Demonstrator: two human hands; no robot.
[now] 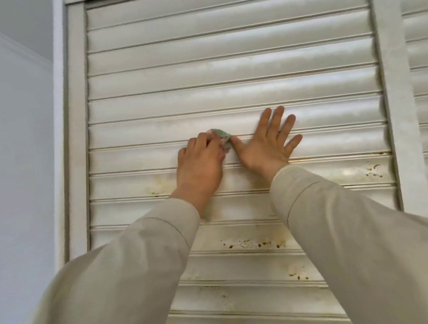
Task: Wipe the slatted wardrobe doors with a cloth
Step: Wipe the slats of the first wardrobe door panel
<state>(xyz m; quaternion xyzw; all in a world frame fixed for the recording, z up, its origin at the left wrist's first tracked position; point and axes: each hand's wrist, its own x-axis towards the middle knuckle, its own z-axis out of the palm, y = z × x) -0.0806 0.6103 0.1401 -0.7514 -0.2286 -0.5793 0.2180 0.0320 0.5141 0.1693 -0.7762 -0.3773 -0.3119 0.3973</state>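
Your cloth (222,138) is a small greenish wad with a bit of pink showing, bunched against the slatted wardrobe door (228,74) near frame centre, sitting on the ridge between two slats. Your left hand (200,162) grips it: fingers curled over the wad, knuckles toward the camera, most of the cloth hidden under them, only the tip poking out at 1 o'clock from the hand. Your right hand (266,144) is just beside it at 3 o'clock, laid flat on the slats, fingers straight and spread, holding nothing; its thumb tip reaches over to the cloth, though whether they actually touch is hard to tell. There is a ring on one finger. Both arms come up from 6 o'clock in beige sleeves (361,241).

Slats above your hands look clean and glossy. Slats below carry yellowish smears and brown specks (249,244), with more specks at 4 o'clock from the right hand near the door frame (393,103). A second slatted door (423,51) shows at the 3 o'clock edge. A plain white wall (18,147) fills the 9 o'clock side.
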